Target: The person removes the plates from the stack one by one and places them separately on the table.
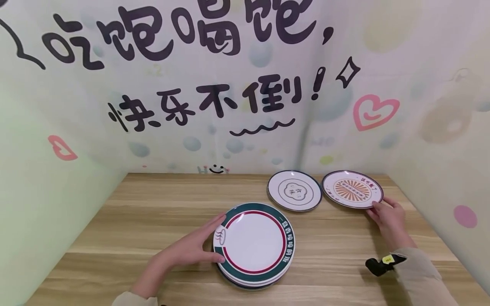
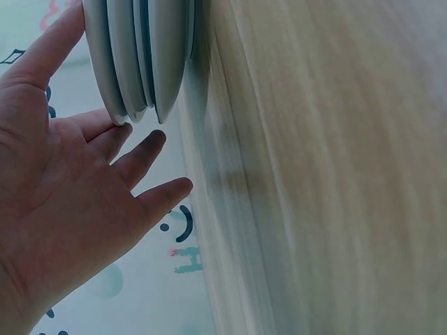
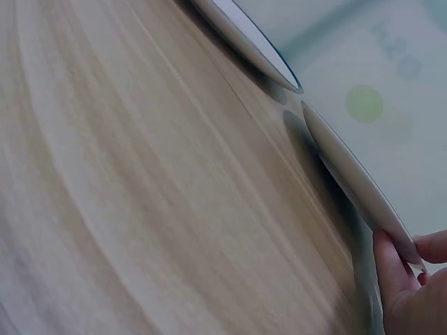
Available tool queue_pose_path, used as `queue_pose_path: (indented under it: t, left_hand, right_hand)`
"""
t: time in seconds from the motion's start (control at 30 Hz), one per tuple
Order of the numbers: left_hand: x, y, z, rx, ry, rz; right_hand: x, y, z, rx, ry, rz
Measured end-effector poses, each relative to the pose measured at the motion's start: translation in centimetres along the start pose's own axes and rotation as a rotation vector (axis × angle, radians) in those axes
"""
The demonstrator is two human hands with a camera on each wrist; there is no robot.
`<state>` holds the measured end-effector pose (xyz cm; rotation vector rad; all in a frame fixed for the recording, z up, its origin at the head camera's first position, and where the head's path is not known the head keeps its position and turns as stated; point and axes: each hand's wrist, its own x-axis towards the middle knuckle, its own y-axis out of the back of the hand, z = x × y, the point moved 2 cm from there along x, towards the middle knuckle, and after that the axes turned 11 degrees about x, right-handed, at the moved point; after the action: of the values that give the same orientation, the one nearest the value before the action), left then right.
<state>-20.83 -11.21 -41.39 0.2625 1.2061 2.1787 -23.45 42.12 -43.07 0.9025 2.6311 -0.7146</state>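
My right hand [image 1: 389,217] pinches the near right rim of a white plate with an orange sunburst [image 1: 352,190]. In the right wrist view, the thumb [image 3: 433,246] is on one face of that plate [image 3: 356,178] and the fingers are on the other, with a shadow under it. My left hand [image 1: 191,247] touches the left side of a stack of plates with a green-and-red rim on top [image 1: 254,242]. The left wrist view shows the fingers [image 2: 162,199] spread beside the stacked edges [image 2: 133,63], several not touching them.
A white plate with a dark rim and a small centre motif [image 1: 294,191] lies left of the sunburst plate, close to its rim. Both are near the back of the wooden table [image 1: 183,191]. Printed fabric walls [image 1: 245,148] enclose the back and sides.
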Motion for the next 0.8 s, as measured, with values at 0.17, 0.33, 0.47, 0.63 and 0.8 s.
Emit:
queue_pose_path:
  t: [0.17, 0.33, 0.47, 0.63, 0.8]
  left_hand:
    - [0.3, -0.1, 0.0, 0.008, -0.026, 0.008]
    - [0.4, -0.1, -0.1, 0.013, -0.022, 0.011]
    - [0.2, -0.1, -0.3, 0.012, -0.010, 0.009]
    - [-0.1, -0.3, -0.6, 0.013, -0.011, 0.003]
    - [-0.2, 0.0, -0.2, 0.008, -0.032, 0.013]
  right_hand:
    - [0.7, 0.6, -0.3, -0.122, 0.054, -0.018]
    - [1.1, 0.9, -0.9, -0.406, 0.108, -0.010]
    - [1.4, 0.9, -0.9, -0.596, 0.150, -0.016]
    - [1.5, 0.7, -0.6, -0.724, 0.189, -0.028]
    - [1.4, 0.2, -0.7, -0.781, 0.242, -0.055]
